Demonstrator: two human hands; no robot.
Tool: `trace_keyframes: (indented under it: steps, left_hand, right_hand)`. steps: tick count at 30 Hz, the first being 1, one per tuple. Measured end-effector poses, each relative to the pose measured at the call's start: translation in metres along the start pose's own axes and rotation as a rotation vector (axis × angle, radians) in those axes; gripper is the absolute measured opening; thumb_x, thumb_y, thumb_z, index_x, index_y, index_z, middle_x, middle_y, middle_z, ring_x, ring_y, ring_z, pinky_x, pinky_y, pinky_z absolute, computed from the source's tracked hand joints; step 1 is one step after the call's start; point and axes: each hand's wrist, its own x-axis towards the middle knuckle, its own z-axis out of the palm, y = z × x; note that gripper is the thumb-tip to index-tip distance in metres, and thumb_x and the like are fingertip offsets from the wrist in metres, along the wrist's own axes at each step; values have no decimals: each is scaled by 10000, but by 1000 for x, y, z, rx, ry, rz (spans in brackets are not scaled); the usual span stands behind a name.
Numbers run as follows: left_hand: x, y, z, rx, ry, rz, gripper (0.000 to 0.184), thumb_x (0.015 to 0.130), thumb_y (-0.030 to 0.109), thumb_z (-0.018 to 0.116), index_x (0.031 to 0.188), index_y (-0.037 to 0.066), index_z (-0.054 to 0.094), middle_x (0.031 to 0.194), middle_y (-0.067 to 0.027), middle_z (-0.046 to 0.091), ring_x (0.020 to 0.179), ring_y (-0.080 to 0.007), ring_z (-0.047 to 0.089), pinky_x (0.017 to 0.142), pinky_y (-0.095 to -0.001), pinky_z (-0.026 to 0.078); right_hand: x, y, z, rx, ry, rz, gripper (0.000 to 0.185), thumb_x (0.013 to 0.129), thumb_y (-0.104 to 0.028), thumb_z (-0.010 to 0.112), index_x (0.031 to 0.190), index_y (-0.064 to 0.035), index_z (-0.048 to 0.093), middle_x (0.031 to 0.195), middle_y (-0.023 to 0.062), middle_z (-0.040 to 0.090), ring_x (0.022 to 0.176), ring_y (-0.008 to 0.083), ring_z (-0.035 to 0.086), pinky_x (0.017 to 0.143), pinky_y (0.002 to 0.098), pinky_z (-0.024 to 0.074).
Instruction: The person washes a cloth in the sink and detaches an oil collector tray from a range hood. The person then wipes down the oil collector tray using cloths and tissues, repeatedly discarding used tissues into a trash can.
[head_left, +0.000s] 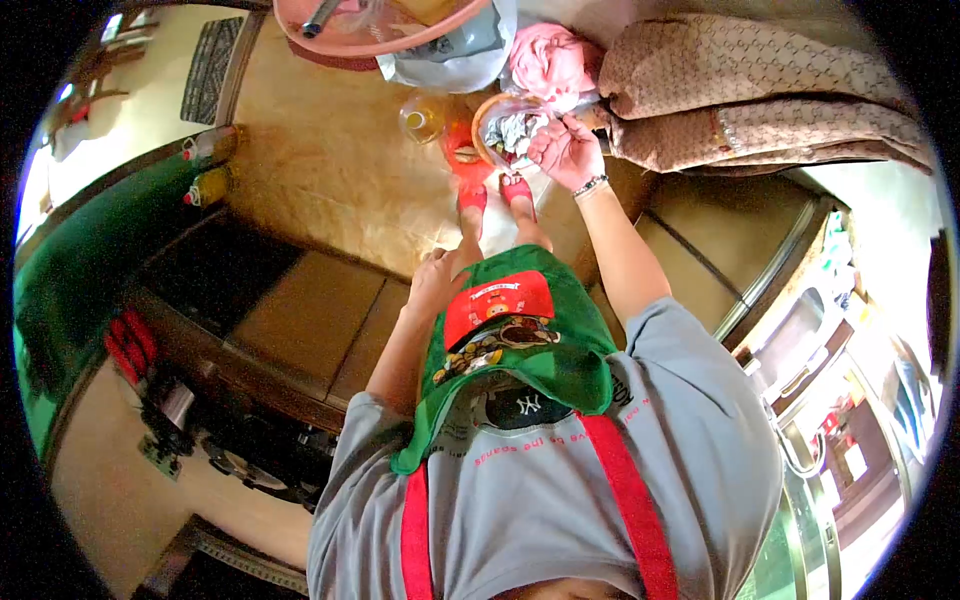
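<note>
My right hand point(566, 152), with a bracelet at the wrist, is at the right rim of a round orange-rimmed container point(483, 118). Its fingers are curled in; whatever they may hold is hidden. Crumpled silvery-grey material point(516, 130) lies in the container, right beside those fingers. Down by the left edge of my green apron point(580, 375), my left hand point(435, 280) rests near the knee with its fingers loosely extended and nothing visible in them. A red print patch point(498, 308) covers part of the apron.
Ahead stand a pink basin point(390, 45) and a pink bundle point(550, 60). A bottle of yellowish liquid point(422, 120) is on the floor beside a red bag point(462, 150). Patterned brown fabric point(750, 90) covers something at the right. More bottles point(208, 186) stand at the left.
</note>
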Motion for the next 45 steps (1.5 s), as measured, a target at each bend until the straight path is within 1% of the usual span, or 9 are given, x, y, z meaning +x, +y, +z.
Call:
trace_keyframes:
  steps: [4, 7, 8, 9, 19, 31, 35, 39, 45]
  left_hand:
    - [-3, 21, -8, 12, 124, 22, 394, 760, 257, 686, 1074, 26, 624, 1028, -189, 604, 947, -357, 591, 812, -452, 484]
    - [-7, 5, 1, 44, 48, -93, 446, 768, 298, 696, 1128, 44, 629, 1131, -211, 602, 1062, -355, 570, 907, -437, 459]
    - [-10, 11, -7, 1, 18, -109, 478, 753, 336, 697, 1128, 45, 631, 1133, -212, 602, 1056, -350, 570, 908, -425, 459]
    - [-20, 30, -30, 65, -18, -172, 478, 750, 354, 686, 1127, 65, 638, 1084, -202, 622, 1018, -353, 584, 874, -435, 477]
    - [-72, -22, -74, 60, 351, -284, 407, 704, 309, 707, 1045, 88, 669, 927, -185, 627, 955, -345, 615, 793, -464, 508]
    - [-162, -236, -167, -270, 264, -483, 486, 724, 356, 727, 1072, 28, 643, 1035, -185, 651, 952, -349, 624, 841, -464, 486]
    - [-188, -300, -210, -292, 605, -395, 465, 754, 339, 704, 1095, 30, 640, 1067, -197, 647, 999, -366, 611, 877, -459, 478]
    - [-198, -362, -249, -281, 548, -471, 464, 770, 332, 694, 1115, 27, 635, 1077, -211, 642, 1024, -384, 598, 910, -457, 467]
    - [-224, -427, -315, -361, 811, -503, 334, 747, 325, 661, 910, 36, 693, 959, -194, 668, 824, -390, 643, 723, -484, 514]
  right_hand:
    - [-3, 11, 55, -92, -56, 86, 300, 932, -334, 462, 832, -86, 597, 824, 95, 629, 855, 278, 583, 824, 427, 433]
    - [4, 19, 76, -222, -138, 219, 370, 928, -380, 484, 1133, -93, 595, 1153, 98, 624, 1054, 284, 572, 935, 470, 431]
    - [0, 28, 106, -389, 215, 191, 444, 928, -395, 479, 1243, -89, 545, 1255, 114, 574, 1075, 280, 561, 974, 481, 416]
    - [-3, 31, 105, -357, 277, 161, 326, 906, -369, 546, 1011, -75, 639, 1321, 168, 520, 1106, 292, 544, 949, 455, 450]
    - [55, 112, 86, -464, 223, 617, 417, 927, -389, 482, 1108, -53, 651, 1076, 136, 676, 1018, 266, 627, 946, 436, 451]
    - [216, 393, 145, -760, 186, 882, 299, 936, -271, 518, 1077, -47, 656, 1030, 137, 684, 968, 274, 629, 924, 402, 474]
    - [266, 492, 178, -849, 132, 909, 270, 941, -234, 506, 1053, -35, 648, 1001, 131, 686, 935, 275, 630, 902, 391, 486]
    - [320, 558, 187, -949, 51, 982, 246, 940, -221, 514, 1044, -39, 644, 1000, 116, 682, 933, 261, 628, 884, 389, 495]
    - [425, 650, 198, -1087, 11, 1122, 230, 938, -225, 527, 1062, -59, 627, 988, 79, 660, 922, 231, 611, 849, 355, 502]
